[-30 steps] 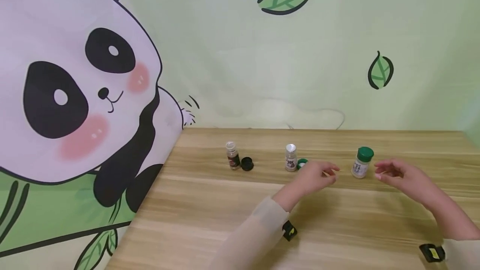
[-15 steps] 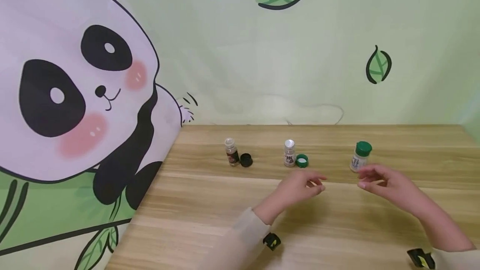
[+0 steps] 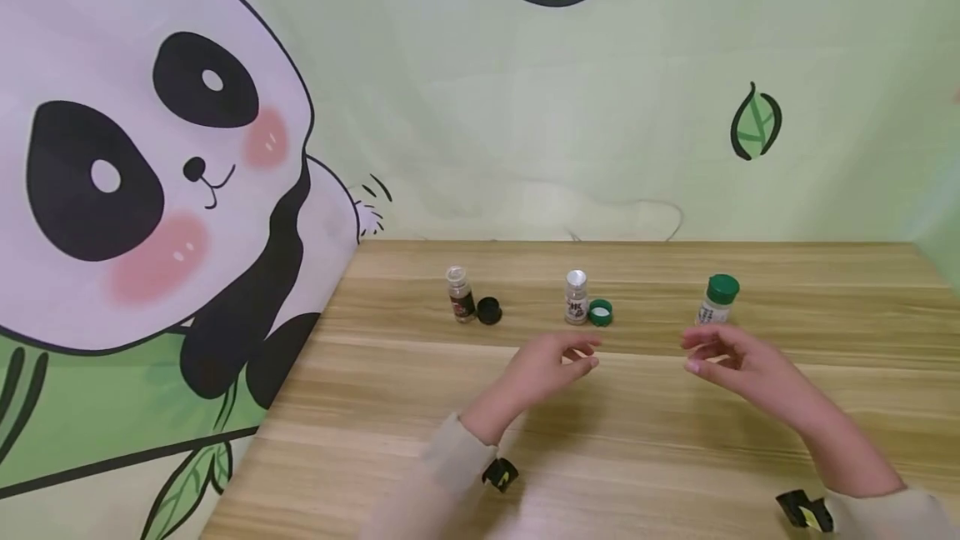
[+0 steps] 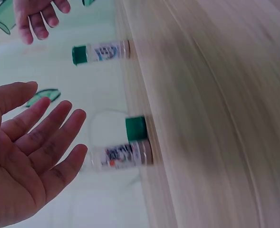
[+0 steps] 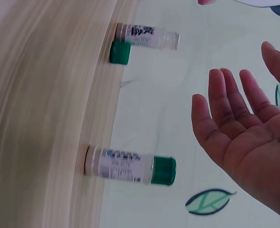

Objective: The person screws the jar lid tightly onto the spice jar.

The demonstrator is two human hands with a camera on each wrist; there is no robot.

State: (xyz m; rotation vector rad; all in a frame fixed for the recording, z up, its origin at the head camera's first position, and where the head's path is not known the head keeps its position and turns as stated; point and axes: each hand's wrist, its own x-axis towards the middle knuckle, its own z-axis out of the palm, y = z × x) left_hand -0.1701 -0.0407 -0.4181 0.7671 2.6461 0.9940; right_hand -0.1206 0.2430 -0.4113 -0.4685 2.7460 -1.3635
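Note:
My left hand (image 3: 543, 369) hovers above the table, its fingers loosely bent and holding nothing. In front of it stands an uncapped spice shaker (image 3: 576, 298) with a white label; its green cap (image 3: 600, 312) lies to the right. My right hand (image 3: 738, 369), also relaxed with nothing held, is just in front of a green-capped spice shaker (image 3: 722, 294) and hides its base in the head view. The right wrist view shows that capped shaker (image 5: 130, 165) whole and upright on the table, apart from the fingers (image 5: 220, 102).
Farther left, a dark-labelled spice shaker (image 3: 461, 297) stands uncapped beside a black cap (image 3: 489, 311). The wooden table (image 3: 645, 457) meets a green backdrop (image 3: 465, 123) with a panda and leaves at its back edge. A black device hangs at each wrist.
Both hands have drawn left and toward the table's front, away from the shakers. The head view has tipped slightly. The shakers and caps have stayed in place.

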